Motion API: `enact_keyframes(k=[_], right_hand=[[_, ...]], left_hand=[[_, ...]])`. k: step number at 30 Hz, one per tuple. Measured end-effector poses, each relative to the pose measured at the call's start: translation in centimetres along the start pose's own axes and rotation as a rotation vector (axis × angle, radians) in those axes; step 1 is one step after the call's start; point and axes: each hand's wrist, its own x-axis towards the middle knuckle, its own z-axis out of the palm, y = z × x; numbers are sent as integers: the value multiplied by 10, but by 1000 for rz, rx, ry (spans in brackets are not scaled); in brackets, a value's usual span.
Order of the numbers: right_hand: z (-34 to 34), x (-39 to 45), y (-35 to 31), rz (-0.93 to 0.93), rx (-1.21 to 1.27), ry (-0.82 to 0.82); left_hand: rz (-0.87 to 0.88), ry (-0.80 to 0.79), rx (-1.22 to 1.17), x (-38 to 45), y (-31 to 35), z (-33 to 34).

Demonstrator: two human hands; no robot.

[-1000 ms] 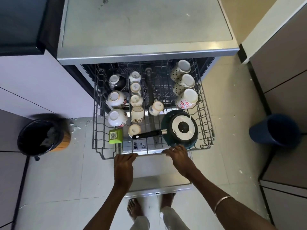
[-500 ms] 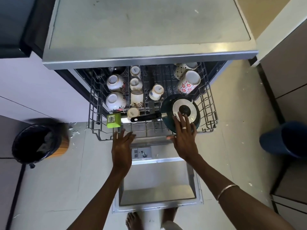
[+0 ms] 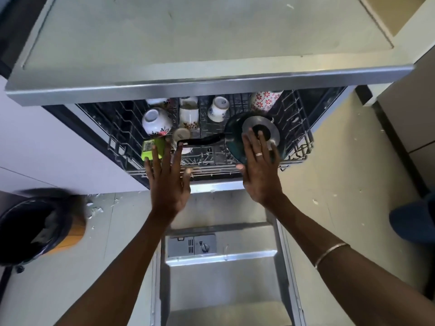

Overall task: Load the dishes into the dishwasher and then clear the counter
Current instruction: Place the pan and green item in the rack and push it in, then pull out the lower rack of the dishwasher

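Two hands press flat against the front edge of the rack, fingers straight and spread, gripping nothing. The left hand lies at the front-left part of that edge, its fingertips reaching a green box in the front-left corner. The right hand, with a ring on one finger, lies over the pan near the front right.

The pan is dark teal, tipped on edge with its underside facing the camera: a silver disc with a black centre. Its black handle runs leftward along the rack's front, so the long axis lies left to right, parallel to the front edge, with the handle tip near the left fingertips.

Behind it stand upturned dishes: a white bowl with a floral rim at the left, a floral cup mid-rack, a small white cup beside it, and a red-flowered mug at the back right, partly under the worktop. The rack sits mostly inside the dishwasher, above the lowered door.
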Motion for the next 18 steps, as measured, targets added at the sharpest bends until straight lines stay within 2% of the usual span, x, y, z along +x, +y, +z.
enact_keyframes(k=[9, 14, 18], right_hand=[[23, 36, 13, -61, -93, 187], [40, 102, 35, -86, -129, 223], [49, 104, 42, -110, -163, 273]], left_hand=[[14, 173, 71, 38, -16, 36], [-1, 218, 72, 98, -21, 52], [3, 256, 94, 100, -23, 65]])
